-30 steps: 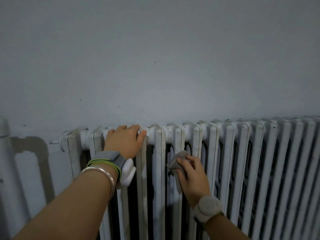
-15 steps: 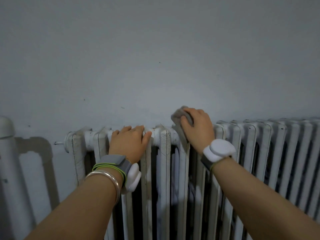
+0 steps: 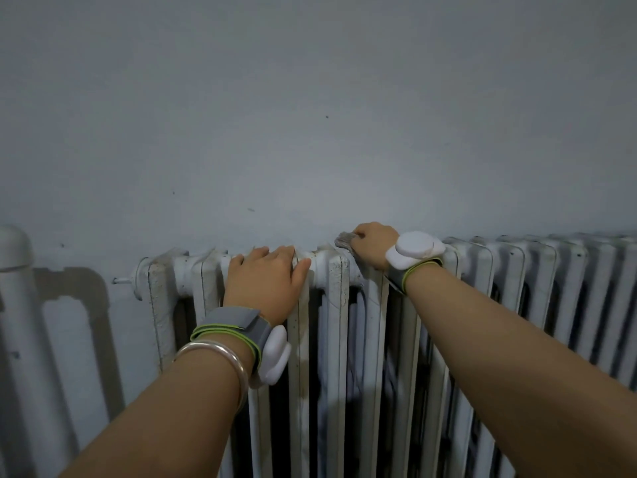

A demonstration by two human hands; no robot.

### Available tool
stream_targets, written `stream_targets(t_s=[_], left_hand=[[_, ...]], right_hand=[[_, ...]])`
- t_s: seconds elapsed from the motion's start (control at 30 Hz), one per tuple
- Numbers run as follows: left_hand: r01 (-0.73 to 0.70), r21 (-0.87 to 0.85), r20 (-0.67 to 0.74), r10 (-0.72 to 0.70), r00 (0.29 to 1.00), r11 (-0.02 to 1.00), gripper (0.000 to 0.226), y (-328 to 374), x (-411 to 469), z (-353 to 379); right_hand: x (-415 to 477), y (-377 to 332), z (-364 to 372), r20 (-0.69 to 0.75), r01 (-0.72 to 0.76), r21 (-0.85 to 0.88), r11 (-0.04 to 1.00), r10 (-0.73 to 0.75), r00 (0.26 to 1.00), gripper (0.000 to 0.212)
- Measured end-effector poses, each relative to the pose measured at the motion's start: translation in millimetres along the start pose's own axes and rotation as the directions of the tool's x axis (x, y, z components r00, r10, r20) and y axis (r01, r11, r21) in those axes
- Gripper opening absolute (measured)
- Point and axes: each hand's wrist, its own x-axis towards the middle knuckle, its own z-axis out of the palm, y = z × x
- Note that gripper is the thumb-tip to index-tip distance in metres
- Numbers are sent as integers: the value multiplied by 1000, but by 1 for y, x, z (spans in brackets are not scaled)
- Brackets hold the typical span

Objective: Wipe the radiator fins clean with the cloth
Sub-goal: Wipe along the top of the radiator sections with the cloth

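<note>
left hand (image 3: 265, 282) lies flat on top of the radiator (image 3: 336, 339), fingers relaxed, holding nothing. right hand (image 3: 374, 244) is up at the top edge too, fingers curled round the grey cloth (image 3: 344, 240), pressing it onto the fin tops near the wall (image 3: 310, 132).
</note>
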Motion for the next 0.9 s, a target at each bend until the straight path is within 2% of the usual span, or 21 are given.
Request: stream_targets(t_s=[0.17,0.23,0.37,0.47,0.6,0.73,0.9], left_hand=[[5,-14,10,-5,1000,1000,48,2,-1,-3],[6,-9,11,-6,1000,1000,50,2,-1,-4],[7,-24,14,-7,1000,1000,49,3,-1,-4],[10,-16,17,-9,1000,1000,50,3,-1,-4],[14,-21,26,-14,1000,1000,47,3,-1,-4],[24,-26,31,-24,999,999,47,4,-1,-5],[34,-43,57,-32,998,998,46,3,1,-7]], right_hand=[[-8,1,2,-62,19,15,1000,-18,998,33],[-12,5,6,-96,29,44,999,-25,995,30],[-24,13,19,-276,60,48,997,-44,960,25],[-34,18,34,-429,112,49,992,-80,900,28],[-53,24,55,-658,281,133,951,-127,742,27],[-76,31,76,-733,338,191,922,-95,673,33],[-92,35,94,-718,348,315,883,-19,696,38]])
